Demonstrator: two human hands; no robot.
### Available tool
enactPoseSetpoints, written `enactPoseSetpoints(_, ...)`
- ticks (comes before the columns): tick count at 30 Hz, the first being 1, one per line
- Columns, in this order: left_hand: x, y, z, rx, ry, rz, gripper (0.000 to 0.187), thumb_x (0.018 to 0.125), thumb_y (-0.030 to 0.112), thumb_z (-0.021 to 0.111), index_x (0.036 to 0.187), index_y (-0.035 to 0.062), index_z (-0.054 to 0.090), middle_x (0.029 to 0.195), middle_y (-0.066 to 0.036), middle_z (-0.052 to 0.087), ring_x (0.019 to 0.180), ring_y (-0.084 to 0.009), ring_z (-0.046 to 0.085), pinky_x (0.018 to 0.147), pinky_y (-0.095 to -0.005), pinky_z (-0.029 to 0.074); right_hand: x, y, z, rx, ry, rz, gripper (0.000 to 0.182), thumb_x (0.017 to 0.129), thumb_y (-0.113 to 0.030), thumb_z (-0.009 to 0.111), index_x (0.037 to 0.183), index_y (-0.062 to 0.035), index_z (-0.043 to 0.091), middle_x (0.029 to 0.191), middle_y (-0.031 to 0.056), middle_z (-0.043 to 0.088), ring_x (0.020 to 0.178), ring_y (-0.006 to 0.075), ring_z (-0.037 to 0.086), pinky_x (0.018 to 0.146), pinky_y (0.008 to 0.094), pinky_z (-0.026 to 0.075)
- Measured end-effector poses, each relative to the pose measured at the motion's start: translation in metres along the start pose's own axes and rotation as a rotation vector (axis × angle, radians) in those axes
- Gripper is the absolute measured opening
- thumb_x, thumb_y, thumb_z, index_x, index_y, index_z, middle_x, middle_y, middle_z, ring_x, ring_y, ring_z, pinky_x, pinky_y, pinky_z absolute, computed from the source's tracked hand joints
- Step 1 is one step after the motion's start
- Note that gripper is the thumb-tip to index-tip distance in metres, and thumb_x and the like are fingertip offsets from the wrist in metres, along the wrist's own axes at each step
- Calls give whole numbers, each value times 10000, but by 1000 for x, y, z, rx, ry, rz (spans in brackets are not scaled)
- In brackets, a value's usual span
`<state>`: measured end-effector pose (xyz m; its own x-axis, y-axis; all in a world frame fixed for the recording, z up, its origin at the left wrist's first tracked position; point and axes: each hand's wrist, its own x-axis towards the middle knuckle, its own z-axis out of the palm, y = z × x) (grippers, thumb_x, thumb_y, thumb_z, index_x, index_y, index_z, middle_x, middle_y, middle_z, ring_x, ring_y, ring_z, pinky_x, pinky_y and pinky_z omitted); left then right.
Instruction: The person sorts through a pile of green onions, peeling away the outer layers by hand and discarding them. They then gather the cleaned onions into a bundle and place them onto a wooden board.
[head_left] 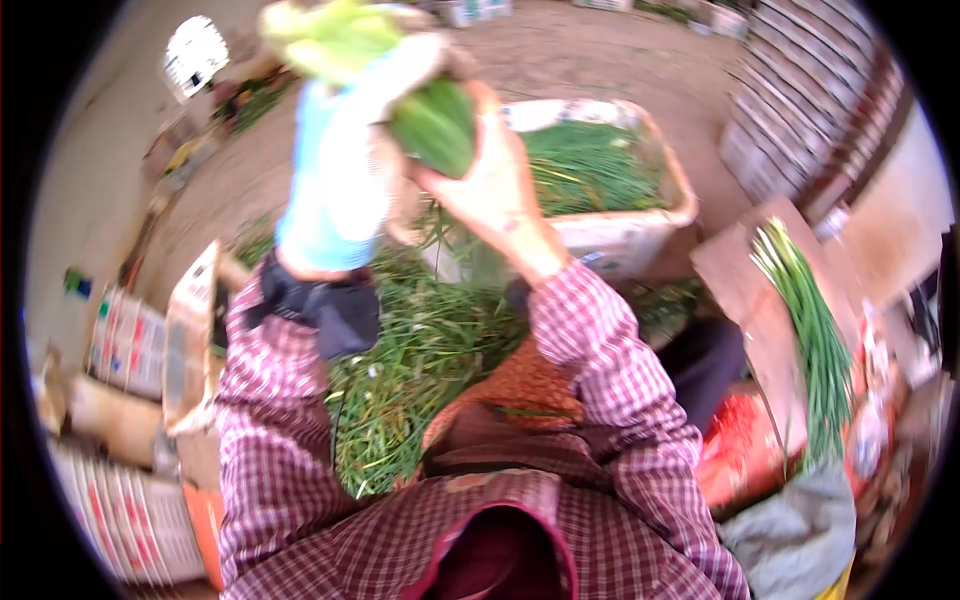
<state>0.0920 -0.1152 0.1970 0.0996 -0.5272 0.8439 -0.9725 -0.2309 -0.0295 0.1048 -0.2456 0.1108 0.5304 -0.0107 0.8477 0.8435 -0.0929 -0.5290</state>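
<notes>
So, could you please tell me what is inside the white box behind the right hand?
Inside the white box lie long, thin green stalks. The right hand covers part of its left side, and the stalks hide the bottom, so I cannot see there.

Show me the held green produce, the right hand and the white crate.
Green produce point(437, 126), head view: darker lower part.
Right hand point(492, 182), head view: middle of hand.
White crate point(612, 243), head view: front wall.
</notes>
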Motion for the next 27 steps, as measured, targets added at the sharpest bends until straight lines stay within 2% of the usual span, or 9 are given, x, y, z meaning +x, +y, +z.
enactPoseSetpoints(1, 8, 16, 13, -371, 156, -288, 262, 963, 163, 473, 1176, 71, 595, 1103, -133, 648, 1031, -246, 608, 924, -357, 464, 4, -2, -13, -26, 4, -39, 688, 697, -136, 776, 1266, -45, 400, 1103, 181, 617, 968, 313, 647, 842, 383, 544)
enactPoseSetpoints(4, 24, 26, 27, -1303, 273, -322, 186, 956, 143, 492, 1078, 23, 564, 1012, -108, 619, 1060, -274, 556, 1076, -474, 331, 21, -9, -54, -353, 145, -403, 522, 649, -67, 732, 1124, -124, 521, 822, 97, 618, 695, 283, 635, 577, 397, 509)
enactPoseSetpoints(7, 37, 27, 32, -1772, 330, -399, 159, 949, 152, 520, 1030, 23, 564, 1040, -118, 588, 1081, -286, 519, 1143, -509, 230, 29, -36, -116, -949, -30, -346, 548, 674, -81, 743, 1173, -180, 540, 860, 57, 644, 764, 241, 662, 617, 334, 546)
enactPoseSetpoints(10, 42, 10, 38, -1712, 445, -523, 218, 969, 201, 494, 925, 5, 579, 949, -126, 612, 1041, -278, 552, 1100, -495, 334, 27, -58, -205, -1110, -37, -508, 458, 690, 14, 611, 1084, -219, 597, 711, 38, 576, 598, 216, 617, 451, 335, 470)
enactPoseSetpoints(11, 38, -15, 43, -1812, 423, -432, 203, 966, 184, 502, 898, 12, 586, 914, -125, 619, 1006, -270, 570, 1086, -488, 357, 25, -102, -230, -1364, -291, -195, 363, 886, -162, 623, 1241, -160, 549, 1083, 74, 647, 880, 217, 637, 698, 339, 515)
enactPoseSetpoints(12, 38, -14, 50, -1682, 502, -506, 178, 963, 145, 502, 867, 30, 596, 841, -114, 625, 927, -255, 597, 1068, -465, 386, 21, -81, -260, -1525, -156, -309, 587, 683, -62, 725, 1217, -220, 540, 868, 32, 637, 766, 234, 661, 605, 340, 544)
enactPoseSetpoints(17, 0, -31, 117, -1429, 441, -855, 151, 919, 207, 575, 917, 59, 607, 819, -81, 629, 845, -203, 617, 788, -347, 482, -29, -86, -411, -1876, -229, 64, 476, 755, -117, 690, 1188, -214, 520, 853, 70, 626, 706, 295, 653, 536, 419, 495)
enactPoseSetpoints(21, -21, -3, 173, -1280, 249, -1018, 144, 920, 167, 556, 1006, 54, 585, 804, -59, 595, 800, -179, 591, 813, -338, 481, -100, -58, -447, -1888, -227, 458, 526, 721, -85, 710, 1190, -220, 514, 880, 94, 625, 764, 318, 657, 602, 441, 508)
enactPoseSetpoints(27, -59, 2, 216, -1306, 107, -1162, 209, 917, 165, 554, 1068, 22, 576, 803, -57, 600, 759, -184, 605, 738, -324, 482, -174, 13, -443, -1791, -149, 604, 732, 652, -185, 803, 1300, -224, 465, 989, 84, 602, 915, 273, 637, 699, 418, 523)
